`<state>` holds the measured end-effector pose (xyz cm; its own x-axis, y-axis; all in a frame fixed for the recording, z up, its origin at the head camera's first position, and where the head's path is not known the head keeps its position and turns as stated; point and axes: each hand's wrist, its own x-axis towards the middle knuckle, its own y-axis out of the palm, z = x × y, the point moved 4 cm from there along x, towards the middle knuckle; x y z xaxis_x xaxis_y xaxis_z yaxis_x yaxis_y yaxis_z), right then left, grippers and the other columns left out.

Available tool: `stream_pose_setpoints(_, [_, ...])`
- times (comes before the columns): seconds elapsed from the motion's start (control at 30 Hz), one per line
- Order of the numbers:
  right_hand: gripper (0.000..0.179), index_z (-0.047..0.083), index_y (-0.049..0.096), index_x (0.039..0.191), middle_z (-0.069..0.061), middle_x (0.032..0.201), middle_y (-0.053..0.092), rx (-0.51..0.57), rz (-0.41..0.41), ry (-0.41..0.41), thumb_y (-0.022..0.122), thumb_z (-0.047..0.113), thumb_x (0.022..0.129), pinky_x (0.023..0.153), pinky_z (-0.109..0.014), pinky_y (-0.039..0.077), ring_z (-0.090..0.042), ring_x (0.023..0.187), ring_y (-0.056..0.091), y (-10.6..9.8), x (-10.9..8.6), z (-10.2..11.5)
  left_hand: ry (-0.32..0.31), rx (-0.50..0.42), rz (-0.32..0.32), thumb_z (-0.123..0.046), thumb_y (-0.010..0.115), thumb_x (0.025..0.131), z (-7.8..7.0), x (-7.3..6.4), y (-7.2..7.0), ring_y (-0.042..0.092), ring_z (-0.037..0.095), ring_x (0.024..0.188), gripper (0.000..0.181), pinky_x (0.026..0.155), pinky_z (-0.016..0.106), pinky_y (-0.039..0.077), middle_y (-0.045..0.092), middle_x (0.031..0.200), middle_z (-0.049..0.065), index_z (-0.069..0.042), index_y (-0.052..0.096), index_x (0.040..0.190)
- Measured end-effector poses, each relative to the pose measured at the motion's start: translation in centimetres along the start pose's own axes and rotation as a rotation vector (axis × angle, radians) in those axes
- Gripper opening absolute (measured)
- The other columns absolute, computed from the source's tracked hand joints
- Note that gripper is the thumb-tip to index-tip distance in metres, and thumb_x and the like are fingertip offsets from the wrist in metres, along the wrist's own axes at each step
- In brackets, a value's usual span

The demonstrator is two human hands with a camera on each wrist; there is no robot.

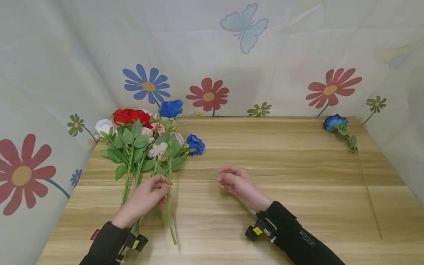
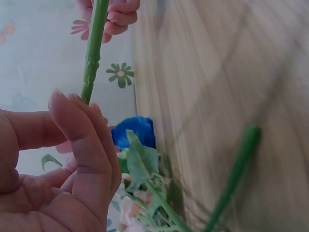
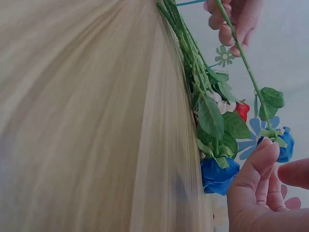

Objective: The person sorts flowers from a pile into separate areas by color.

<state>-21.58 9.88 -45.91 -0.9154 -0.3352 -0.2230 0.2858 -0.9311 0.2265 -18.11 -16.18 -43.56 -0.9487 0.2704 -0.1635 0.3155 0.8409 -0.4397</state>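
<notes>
My left hand [image 1: 144,199] pinches the green stem [image 2: 94,46] of a blue rose [image 1: 171,109] between thumb and fingers. That bloom points away toward the back wall, and the stem's lower end sticks out below the hand. Beneath it lies a bunch of flowers: a red flower [image 1: 131,116], a white rose [image 1: 104,127], pale pink blossoms [image 1: 158,150] and a second blue rose [image 1: 196,144]. To the right of the bunch, my right hand [image 1: 242,190] hovers over the wood with loosely bent fingers and nothing in them.
A single blue rose [image 1: 334,122] with a long thin stem lies at the table's right side. White cloth [image 1: 285,70] printed with flowers and a butterfly surrounds the wooden table [image 1: 272,144]. A small red tag [image 1: 95,234] shows beside the left sleeve.
</notes>
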Motion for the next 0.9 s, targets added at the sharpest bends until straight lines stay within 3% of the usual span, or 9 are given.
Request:
stream_pose_setpoints(0.2, [0.034, -0.017, 0.041, 0.123, -0.012, 0.094, 0.057, -0.048, 0.023, -0.003, 0.044, 0.001, 0.095, 0.073, -0.023, 0.051, -0.014, 0.081, 0.058, -0.9, -0.6, -0.2, 0.027, -0.072, 0.012, -0.018, 0.049, 0.098, -1.6, 1.8, 1.0, 0.060, 0.033, 0.073, 0.027, 0.071, 0.050, 0.052, 0.059, 0.089, 0.016, 0.000, 0.052, 0.117])
stream_pose_setpoints(0.43, [0.035, -0.019, 0.043, 0.121, -0.012, 0.094, 0.058, -0.111, 0.081, 0.003, 0.046, 0.004, 0.095, 0.072, -0.023, 0.051, -0.016, 0.081, 0.059, -1.5, -1.0, -0.4, 0.086, -0.156, 0.057, -0.015, 0.049, 0.098, -3.6, 5.1, 2.6, 0.060, 0.030, 0.073, 0.028, 0.074, 0.053, 0.052, 0.058, 0.090, 0.019, 0.004, 0.050, 0.118])
stream_pose_setpoints(0.57, [0.035, -0.018, 0.043, 0.121, -0.012, 0.097, 0.059, -0.125, 0.106, 0.023, 0.047, 0.005, 0.095, 0.073, -0.023, 0.051, -0.017, 0.082, 0.060, -1.7, -1.3, -0.6, 0.086, -0.184, 0.067, -0.014, 0.049, 0.097, -4.3, 6.7, 3.6, 0.060, 0.025, 0.071, 0.028, 0.075, 0.050, 0.053, 0.058, 0.093, 0.023, 0.005, 0.049, 0.119])
stream_pose_setpoints(0.9, [0.039, -0.018, 0.044, 0.123, -0.018, 0.102, 0.060, -0.126, 0.205, 0.047, 0.049, 0.008, 0.095, 0.075, -0.024, 0.050, -0.019, 0.086, 0.060, -1.1, -1.9, -0.8, 0.120, -0.224, 0.082, -0.009, 0.050, 0.094, -5.7, 8.2, 5.8, 0.063, 0.024, 0.070, 0.025, 0.071, 0.044, 0.056, 0.059, 0.098, 0.029, 0.007, 0.050, 0.113])
